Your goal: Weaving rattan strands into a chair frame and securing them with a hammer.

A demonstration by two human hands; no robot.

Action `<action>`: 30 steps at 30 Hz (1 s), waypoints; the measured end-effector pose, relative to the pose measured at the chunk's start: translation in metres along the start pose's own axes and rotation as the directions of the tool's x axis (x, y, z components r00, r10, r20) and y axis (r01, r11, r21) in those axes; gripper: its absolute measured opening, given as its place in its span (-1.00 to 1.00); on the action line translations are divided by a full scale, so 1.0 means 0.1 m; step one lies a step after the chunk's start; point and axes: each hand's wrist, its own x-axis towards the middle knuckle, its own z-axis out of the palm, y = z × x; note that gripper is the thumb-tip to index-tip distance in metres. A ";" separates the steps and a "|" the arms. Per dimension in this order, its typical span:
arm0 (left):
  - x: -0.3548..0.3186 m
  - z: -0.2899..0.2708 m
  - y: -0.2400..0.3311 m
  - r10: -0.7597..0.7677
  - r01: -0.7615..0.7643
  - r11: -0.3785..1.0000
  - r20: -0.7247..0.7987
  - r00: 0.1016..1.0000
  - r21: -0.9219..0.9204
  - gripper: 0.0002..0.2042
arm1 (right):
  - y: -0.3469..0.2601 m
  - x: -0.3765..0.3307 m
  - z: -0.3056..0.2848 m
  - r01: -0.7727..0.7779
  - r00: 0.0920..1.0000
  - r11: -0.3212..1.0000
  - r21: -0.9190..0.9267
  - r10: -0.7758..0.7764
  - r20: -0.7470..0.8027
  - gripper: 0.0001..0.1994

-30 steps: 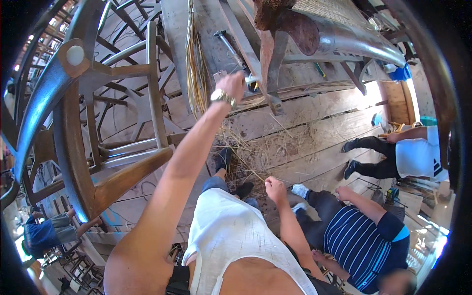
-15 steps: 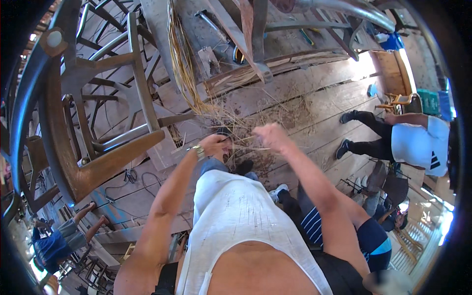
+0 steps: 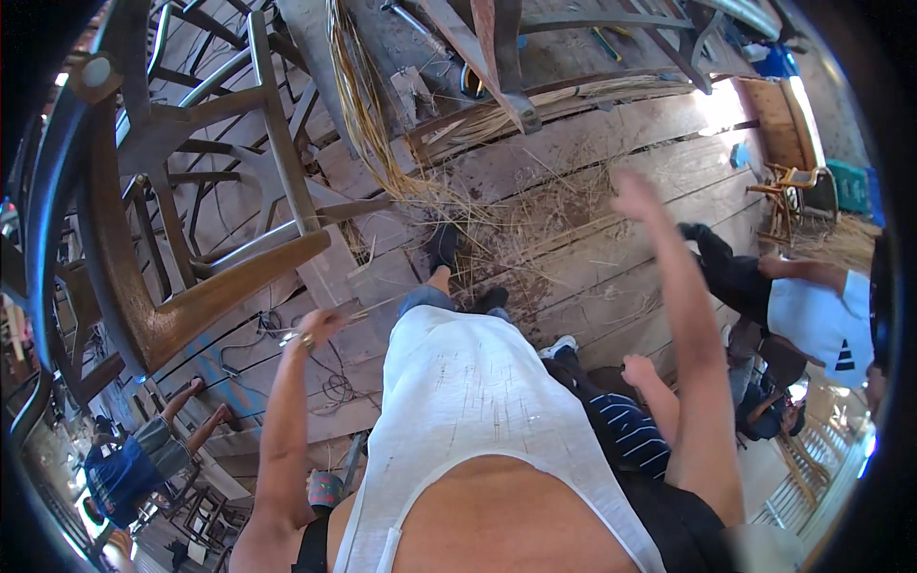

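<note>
My two hands are spread wide apart over the plank floor (image 3: 611, 286). My left hand (image 3: 325, 328), with a watch on the wrist, has its fingers pinched together, and a thin pale strand of cane (image 3: 358, 313) sticks out from them. Farther out to the right, my right hand (image 3: 635, 196) is raised and looks closed, but motion blurs it. Whatever it may hold is too small to name. A long bundle of yellowish cane strands (image 3: 358, 115) hangs down ahead of me, left of centre. Loose scraps of cane (image 3: 535, 224) litter the planks between my hands.
Dark wooden chair frames (image 3: 220, 291) crowd the left side. A hammer (image 3: 415, 27) lies on the worktop ahead. Close on my right sits a person in striped clothing (image 3: 626, 435); another person in a white shirt (image 3: 812, 310) is farther right. Cables (image 3: 334, 382) lie beside my left arm.
My hands have moved apart from the cane scraps: the left back and leftward, the right forward and rightward. The nearby person's hand now shows beside my right arm.
</note>
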 end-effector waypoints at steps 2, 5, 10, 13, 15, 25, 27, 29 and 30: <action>0.31 0.21 0.62 0.154 -0.152 0.987 0.036 0.987 -0.052 -0.69 | -1.28 -0.21 -0.11 0.300 0.950 0.840 0.453 -0.305 -0.063 -0.39; 0.49 0.15 1.82 0.383 -0.382 0.897 -0.041 0.923 -0.222 -0.70 | -2.31 -0.50 0.39 0.313 0.854 0.527 0.790 -0.520 0.009 -0.47; 0.96 -0.30 1.98 0.394 -0.378 0.889 0.013 0.919 -0.257 -0.74 | -2.08 -0.65 0.42 0.178 0.830 0.533 0.828 -0.532 0.164 -0.69; 1.23 -0.71 1.86 0.312 -0.308 0.939 0.002 0.950 0.155 -0.74 | -0.98 -0.56 0.73 0.216 0.953 0.874 0.435 -0.286 0.099 -0.74; 1.27 -1.06 2.03 0.265 -0.233 0.927 -0.074 0.961 0.294 -0.75 | -0.21 -0.69 0.98 -0.041 0.986 0.997 0.067 0.030 0.164 -0.77; 1.10 -3.88 3.82 0.378 -0.147 0.903 -0.909 -0.177 0.404 -0.78 | -1.24 -0.03 0.94 0.055 0.998 0.863 0.503 -0.034 -0.052 -0.64; 0.82 -4.26 4.22 0.291 -0.248 0.851 -0.809 -0.510 0.463 -0.87 | -2.11 0.31 0.23 0.072 0.997 0.647 0.759 -0.044 -0.057 -0.69; 0.62 -4.42 4.41 0.298 -0.172 0.901 -0.856 -0.422 0.399 -0.57 | -2.72 0.59 -0.27 0.096 0.994 0.434 0.896 0.002 -0.108 -0.71; 0.59 -4.35 4.50 0.303 -0.265 0.852 -0.838 -0.454 0.452 -0.49 | -2.89 0.80 -0.39 0.114 0.991 0.313 0.943 0.030 -0.130 -0.72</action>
